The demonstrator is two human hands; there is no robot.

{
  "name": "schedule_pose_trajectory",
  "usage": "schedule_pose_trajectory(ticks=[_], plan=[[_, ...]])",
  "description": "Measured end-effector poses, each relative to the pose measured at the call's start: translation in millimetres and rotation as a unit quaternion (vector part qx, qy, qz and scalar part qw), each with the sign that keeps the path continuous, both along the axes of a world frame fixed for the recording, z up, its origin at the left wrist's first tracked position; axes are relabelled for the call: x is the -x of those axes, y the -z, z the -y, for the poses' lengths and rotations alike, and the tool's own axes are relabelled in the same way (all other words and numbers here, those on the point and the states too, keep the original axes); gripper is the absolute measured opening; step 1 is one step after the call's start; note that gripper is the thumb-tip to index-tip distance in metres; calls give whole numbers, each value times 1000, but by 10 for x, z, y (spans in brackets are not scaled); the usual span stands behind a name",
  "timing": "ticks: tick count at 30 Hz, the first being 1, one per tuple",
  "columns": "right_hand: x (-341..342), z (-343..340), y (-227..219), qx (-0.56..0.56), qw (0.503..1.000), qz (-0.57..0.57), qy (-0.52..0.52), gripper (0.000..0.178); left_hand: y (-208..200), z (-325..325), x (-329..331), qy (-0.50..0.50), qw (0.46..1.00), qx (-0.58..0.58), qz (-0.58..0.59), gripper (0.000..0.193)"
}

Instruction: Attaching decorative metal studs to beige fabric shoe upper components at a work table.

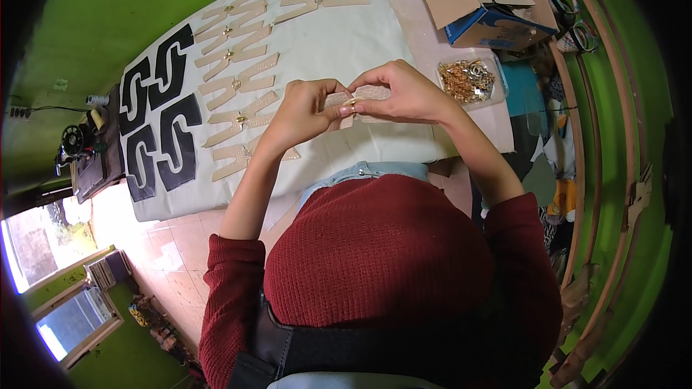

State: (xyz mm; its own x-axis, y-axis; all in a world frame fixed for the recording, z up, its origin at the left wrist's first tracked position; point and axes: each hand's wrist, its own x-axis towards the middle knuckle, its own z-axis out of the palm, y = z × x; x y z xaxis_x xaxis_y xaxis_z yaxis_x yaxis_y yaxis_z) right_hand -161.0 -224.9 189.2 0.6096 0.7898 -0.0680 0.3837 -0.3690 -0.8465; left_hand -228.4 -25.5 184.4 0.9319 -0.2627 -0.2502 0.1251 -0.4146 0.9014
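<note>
- The left hand has its thumb and fingers closed on one side of a beige, textured, leather-like strap piece, the thumb tip close to its middle
- The right hand pinches the other side of the same piece, so the two thumb tips meet or nearly meet at the centre
- The strap piece is held between both hands over the near part of the white-covered table, partly hidden by the fingers
- A small gold-toned metal fitting shows at the thumb tips; whether it is fully seated cannot be told
- The step in hand appears to be setting that fitting at the middle of the strap piece, judging by the similar beige pieces with metal centres lying to the left
- The next move seems to call for a steady hold on one side while the other thumb works the fitting straight
- Loose gold- and silver-toned metal parts sit in a clear plastic container near the right forearm
</note>
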Motion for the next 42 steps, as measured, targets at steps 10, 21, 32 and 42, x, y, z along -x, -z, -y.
schedule_pose_trajectory(ticks=[10,21,32,42], plan=[[38,-9,116,35,995,-55,74,31,89,116,-22,11,960,-230,159,13],[247,-93,434,-71,844,470,248,18,266,171,-70,-106,780,-347,510,3],[157,-75,432,-60,789,520,323,19,417,244,40,-286,675,-263,627,19],[97,-212,340,-69,773,542,321,24,237,489,-147,-290,879,376,48,42]])
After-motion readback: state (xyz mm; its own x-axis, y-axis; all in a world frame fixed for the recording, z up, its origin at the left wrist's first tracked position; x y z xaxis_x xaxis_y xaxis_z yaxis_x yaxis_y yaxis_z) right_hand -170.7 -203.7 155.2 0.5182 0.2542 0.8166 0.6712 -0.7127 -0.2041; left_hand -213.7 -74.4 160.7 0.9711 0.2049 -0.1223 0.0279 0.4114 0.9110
